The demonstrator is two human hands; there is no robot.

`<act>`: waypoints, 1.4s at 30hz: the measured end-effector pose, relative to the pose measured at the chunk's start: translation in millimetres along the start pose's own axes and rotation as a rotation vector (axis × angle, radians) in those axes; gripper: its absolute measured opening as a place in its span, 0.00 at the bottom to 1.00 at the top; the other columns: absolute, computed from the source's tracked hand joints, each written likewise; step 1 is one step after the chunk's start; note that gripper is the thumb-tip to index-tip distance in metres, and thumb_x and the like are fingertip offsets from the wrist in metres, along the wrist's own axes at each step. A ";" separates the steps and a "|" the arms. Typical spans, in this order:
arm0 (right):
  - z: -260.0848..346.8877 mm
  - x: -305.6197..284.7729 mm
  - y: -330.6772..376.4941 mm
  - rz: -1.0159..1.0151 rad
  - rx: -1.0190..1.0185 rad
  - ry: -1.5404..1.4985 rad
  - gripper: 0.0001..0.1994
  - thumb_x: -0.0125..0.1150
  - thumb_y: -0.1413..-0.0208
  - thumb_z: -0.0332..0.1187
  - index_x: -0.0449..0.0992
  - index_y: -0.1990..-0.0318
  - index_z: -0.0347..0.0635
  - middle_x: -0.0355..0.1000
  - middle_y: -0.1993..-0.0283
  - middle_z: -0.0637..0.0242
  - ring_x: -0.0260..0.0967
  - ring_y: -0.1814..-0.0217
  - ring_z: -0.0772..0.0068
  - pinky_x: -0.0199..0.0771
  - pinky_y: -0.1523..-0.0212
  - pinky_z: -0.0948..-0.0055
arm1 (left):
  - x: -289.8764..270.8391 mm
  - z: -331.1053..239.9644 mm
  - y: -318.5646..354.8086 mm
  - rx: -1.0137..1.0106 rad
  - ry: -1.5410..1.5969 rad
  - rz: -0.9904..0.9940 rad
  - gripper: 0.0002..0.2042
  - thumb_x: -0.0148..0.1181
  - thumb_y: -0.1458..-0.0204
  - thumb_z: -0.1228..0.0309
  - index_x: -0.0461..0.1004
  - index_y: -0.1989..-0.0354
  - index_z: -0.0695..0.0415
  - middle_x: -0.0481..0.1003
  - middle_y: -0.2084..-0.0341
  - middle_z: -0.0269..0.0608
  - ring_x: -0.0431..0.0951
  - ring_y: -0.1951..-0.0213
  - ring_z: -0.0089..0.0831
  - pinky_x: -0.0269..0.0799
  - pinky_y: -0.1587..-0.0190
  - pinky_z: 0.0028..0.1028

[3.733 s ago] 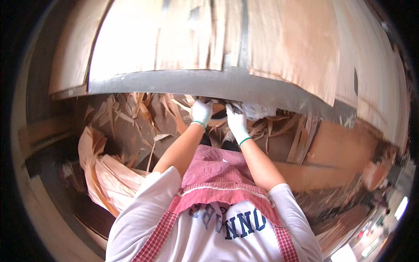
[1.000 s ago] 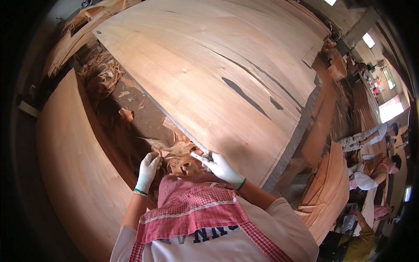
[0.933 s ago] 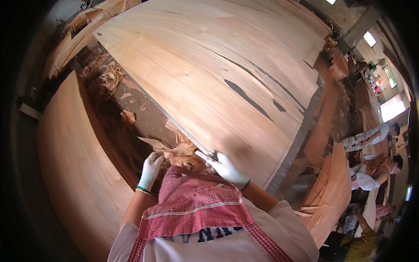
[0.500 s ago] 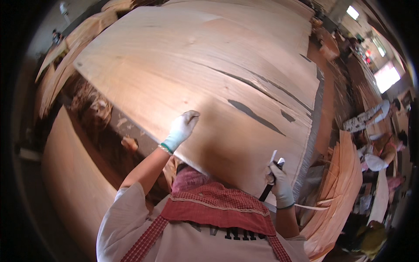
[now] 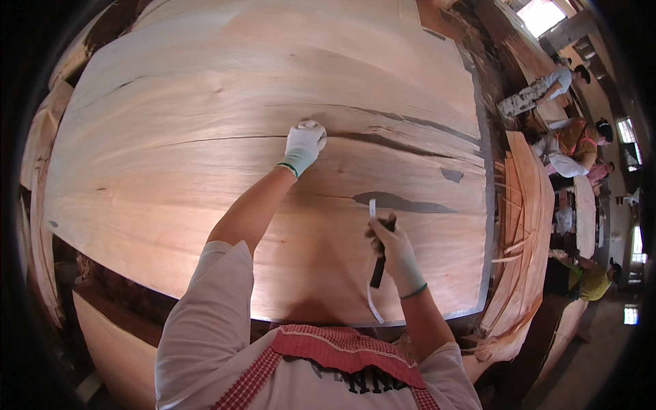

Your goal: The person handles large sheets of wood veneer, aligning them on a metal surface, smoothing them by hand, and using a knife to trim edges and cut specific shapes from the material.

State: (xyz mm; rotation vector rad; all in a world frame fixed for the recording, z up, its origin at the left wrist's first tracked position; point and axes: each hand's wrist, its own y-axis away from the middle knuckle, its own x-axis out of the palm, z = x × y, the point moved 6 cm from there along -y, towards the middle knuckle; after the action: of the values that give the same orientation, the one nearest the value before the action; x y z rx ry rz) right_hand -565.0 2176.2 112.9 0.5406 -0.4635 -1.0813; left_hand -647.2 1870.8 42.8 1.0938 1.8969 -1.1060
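Observation:
A broad pale wood veneer sheet (image 5: 171, 178) spreads before me, with long splits and a dark leaf-shaped gap (image 5: 403, 202) in it. My left hand (image 5: 306, 145), in a white glove with a green cuff, is closed on the sheet at the left end of a long dark split (image 5: 389, 141). Whatever its fingers hold is hidden. Nearer to me, my right hand (image 5: 394, 249), gloved with dark fingertips, is closed around a black-handled tool (image 5: 377, 272). A narrow white strip (image 5: 372, 299) runs through the same hand, its lower end hanging toward the sheet's near edge.
Stacked, ragged veneer (image 5: 521, 232) stands beyond the right edge, and a curved sheet (image 5: 119, 348) lies at the lower left. Several people are at the far right, one in a light top (image 5: 562, 80). More rough wood (image 5: 41, 143) lines the left side.
My left hand has moved from near the sheet's front edge farther over it to the split. My right hand has shifted left and away from me with the tool and strip. The view has turned.

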 end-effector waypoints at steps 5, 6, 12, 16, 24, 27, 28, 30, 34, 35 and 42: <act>32.2 21.5 -86.4 -0.084 -0.138 0.017 0.12 0.60 0.41 0.40 0.73 0.63 0.39 0.71 0.71 0.68 0.60 0.80 0.84 0.57 0.81 0.81 | 1.5 3.8 -11.6 -0.001 0.121 -0.012 0.04 0.62 0.54 0.68 0.75 0.72 0.51 0.75 0.69 0.38 0.74 0.60 0.43 0.71 0.58 0.40; 39.2 28.0 -105.5 -0.089 -0.163 0.022 0.12 0.60 0.41 0.41 0.73 0.64 0.39 0.71 0.71 0.69 0.60 0.79 0.84 0.57 0.81 0.81 | -1.3 2.7 -11.5 0.009 0.138 -0.025 0.04 0.62 0.54 0.68 0.75 0.72 0.52 0.75 0.70 0.39 0.74 0.61 0.44 0.71 0.58 0.41; 60.8 73.2 -198.9 -0.037 -0.166 0.147 0.19 0.66 0.47 0.49 0.75 0.67 0.40 0.70 0.74 0.70 0.61 0.80 0.83 0.62 0.82 0.79 | -3.3 4.7 -15.6 0.022 0.208 -0.027 0.06 0.62 0.55 0.67 0.75 0.68 0.52 0.75 0.67 0.37 0.73 0.57 0.43 0.67 0.51 0.40; 66.8 85.3 -217.3 -0.158 -0.042 0.280 0.24 0.70 0.54 0.55 0.74 0.70 0.40 0.68 0.78 0.69 0.61 0.82 0.81 0.59 0.83 0.77 | -4.8 9.6 -12.8 0.007 0.242 -0.036 0.09 0.61 0.54 0.67 0.76 0.63 0.51 0.76 0.64 0.38 0.73 0.56 0.42 0.67 0.50 0.40; 60.1 84.6 -221.9 -0.164 -0.095 0.212 0.23 0.70 0.52 0.53 0.76 0.72 0.39 0.66 0.83 0.70 0.60 0.84 0.79 0.57 0.83 0.77 | -0.1 10.5 -8.5 0.016 0.141 -0.078 0.13 0.58 0.49 0.68 0.73 0.54 0.50 0.75 0.60 0.39 0.72 0.52 0.42 0.65 0.47 0.40; 57.7 85.5 -234.3 -0.181 -0.083 0.290 0.18 0.68 0.51 0.47 0.76 0.74 0.38 0.69 0.82 0.66 0.65 0.81 0.77 0.59 0.82 0.74 | -4.8 3.9 -9.2 -0.018 0.137 -0.053 0.15 0.57 0.48 0.68 0.72 0.51 0.49 0.75 0.58 0.38 0.71 0.50 0.41 0.64 0.46 0.40; 58.7 89.2 -239.4 -0.182 -0.070 0.329 0.17 0.67 0.50 0.44 0.76 0.75 0.37 0.71 0.81 0.64 0.67 0.80 0.76 0.59 0.82 0.73 | -4.6 3.0 -8.6 0.005 0.120 -0.072 0.14 0.57 0.49 0.69 0.73 0.52 0.49 0.75 0.58 0.37 0.71 0.50 0.41 0.64 0.46 0.40; 66.1 95.0 -249.2 -0.269 -0.105 0.528 0.14 0.64 0.52 0.39 0.77 0.76 0.35 0.72 0.81 0.62 0.69 0.79 0.72 0.62 0.80 0.70 | -3.9 1.1 -7.4 0.052 0.087 -0.110 0.14 0.57 0.49 0.71 0.74 0.53 0.49 0.75 0.57 0.36 0.72 0.51 0.40 0.65 0.47 0.39; 60.4 99.2 -263.6 -0.209 -0.077 0.524 0.14 0.59 0.56 0.37 0.78 0.74 0.30 0.73 0.80 0.56 0.73 0.76 0.62 0.69 0.72 0.66 | -4.7 2.6 -7.1 0.144 0.107 -0.168 0.11 0.57 0.52 0.73 0.76 0.58 0.50 0.75 0.57 0.35 0.73 0.52 0.38 0.68 0.48 0.37; 60.2 98.3 -267.8 -0.179 -0.070 0.528 0.15 0.59 0.56 0.37 0.78 0.73 0.30 0.73 0.80 0.55 0.73 0.76 0.60 0.69 0.71 0.66 | -3.9 2.2 -6.8 0.156 0.101 -0.157 0.11 0.57 0.52 0.73 0.77 0.60 0.51 0.76 0.57 0.35 0.73 0.52 0.38 0.68 0.48 0.36; 69.1 106.4 -239.9 -0.274 -0.359 1.193 0.18 0.54 0.46 0.45 0.78 0.60 0.37 0.74 0.57 0.44 0.72 0.53 0.43 0.71 0.51 0.51 | 1.4 9.3 -9.6 0.068 0.037 -0.150 0.09 0.62 0.56 0.69 0.75 0.65 0.55 0.75 0.61 0.37 0.74 0.54 0.38 0.70 0.51 0.37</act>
State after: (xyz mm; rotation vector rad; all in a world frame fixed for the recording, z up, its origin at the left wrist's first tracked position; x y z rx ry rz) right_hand -730.5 1978.6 28.0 0.8273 0.8500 -0.8839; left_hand -655.2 1860.1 40.9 1.0292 2.0105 -1.2484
